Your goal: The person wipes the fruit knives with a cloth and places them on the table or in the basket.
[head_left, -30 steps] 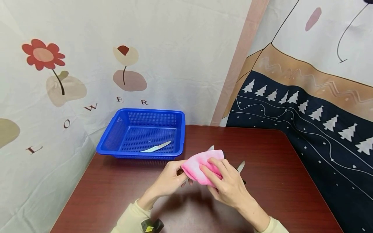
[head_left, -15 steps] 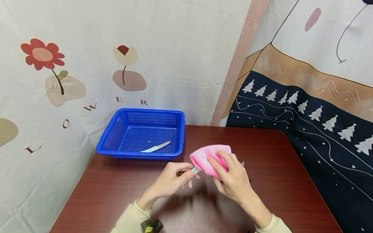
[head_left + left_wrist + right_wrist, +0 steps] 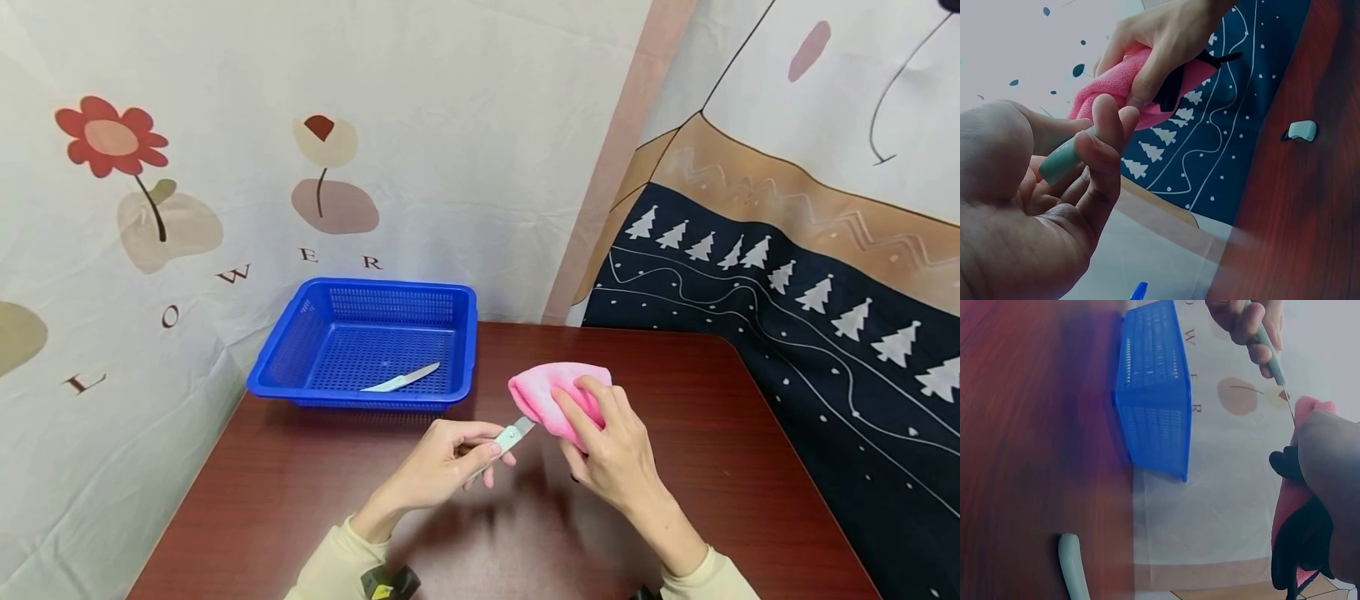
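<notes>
My left hand (image 3: 442, 467) grips a small knife (image 3: 510, 436) by its pale green handle, above the table. The base of its blade shows, while the rest disappears into a folded pink cloth (image 3: 551, 396). My right hand (image 3: 611, 446) pinches this cloth around the blade, fingers on top and thumb below. From the right wrist view, a thin stretch of bare blade runs between the knife handle (image 3: 1269, 353) and the cloth (image 3: 1291, 500). A second knife (image 3: 401, 379) lies inside the blue basket (image 3: 360, 400).
The basket stands at the back left of the brown table (image 3: 720, 417), near a printed curtain (image 3: 465, 150). On the tabletop lies another pale green handle (image 3: 1072, 565), hidden behind my right hand in the head view. Something black (image 3: 1300, 544) sits against the cloth beside the right hand.
My right hand and the cloth have slid right and away along the blade, baring the handle and blade base. The blade tip, visible beyond the cloth before, is hidden. My left hand stays nearly still.
</notes>
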A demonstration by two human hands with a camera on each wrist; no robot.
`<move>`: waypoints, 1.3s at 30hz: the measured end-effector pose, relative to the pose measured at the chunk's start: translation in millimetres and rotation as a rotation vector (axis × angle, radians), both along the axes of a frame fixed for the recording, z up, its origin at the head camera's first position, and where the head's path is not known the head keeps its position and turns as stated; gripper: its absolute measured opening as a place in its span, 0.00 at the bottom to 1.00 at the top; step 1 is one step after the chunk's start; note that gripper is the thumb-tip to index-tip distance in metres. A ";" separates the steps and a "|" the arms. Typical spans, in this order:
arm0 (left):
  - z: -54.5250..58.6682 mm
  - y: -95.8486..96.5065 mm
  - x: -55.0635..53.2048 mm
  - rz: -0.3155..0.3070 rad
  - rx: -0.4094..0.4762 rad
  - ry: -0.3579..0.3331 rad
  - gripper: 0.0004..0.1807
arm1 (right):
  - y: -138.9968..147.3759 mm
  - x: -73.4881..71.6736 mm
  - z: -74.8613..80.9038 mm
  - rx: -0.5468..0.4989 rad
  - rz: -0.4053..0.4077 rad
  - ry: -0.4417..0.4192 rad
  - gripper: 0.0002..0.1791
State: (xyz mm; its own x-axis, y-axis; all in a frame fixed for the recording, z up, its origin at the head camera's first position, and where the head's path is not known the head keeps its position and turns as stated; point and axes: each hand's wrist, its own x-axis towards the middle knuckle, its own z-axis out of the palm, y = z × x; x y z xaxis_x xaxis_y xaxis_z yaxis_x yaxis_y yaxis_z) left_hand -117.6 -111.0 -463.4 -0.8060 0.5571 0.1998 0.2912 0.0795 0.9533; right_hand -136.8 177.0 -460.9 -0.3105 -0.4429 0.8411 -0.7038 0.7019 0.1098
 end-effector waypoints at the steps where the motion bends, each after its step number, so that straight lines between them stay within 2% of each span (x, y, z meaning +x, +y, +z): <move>1: 0.0 -0.1 0.1 -0.003 0.000 -0.004 0.14 | 1.0 -0.3 0.1 -0.002 -0.006 -0.001 0.23; 15: -0.9 -0.6 1.2 -0.017 0.003 -0.017 0.14 | 10.4 -5.0 -0.2 -0.034 -0.052 -0.036 0.24; 22: -1.6 -1.5 1.7 -0.003 0.001 -0.030 0.14 | 19.6 -5.1 0.4 -0.060 -0.088 -0.082 0.26; 27: 1.9 -4.2 0.3 0.033 -0.024 -0.016 0.14 | 27.3 -3.3 -2.2 -0.060 -0.117 -0.130 0.33; 31: 6.8 -10.3 -4.5 0.074 -0.053 0.006 0.14 | 32.8 -1.7 -6.0 -0.065 -0.135 -0.138 0.31; 35: 12.1 -22.1 -13.1 0.134 -0.089 0.059 0.14 | 38.1 0.4 -9.8 -0.079 -0.145 -0.133 0.27; 39: 16.0 -38.0 -26.5 0.214 -0.129 0.125 0.13 | 43.4 3.3 -13.1 -0.086 -0.158 -0.151 0.26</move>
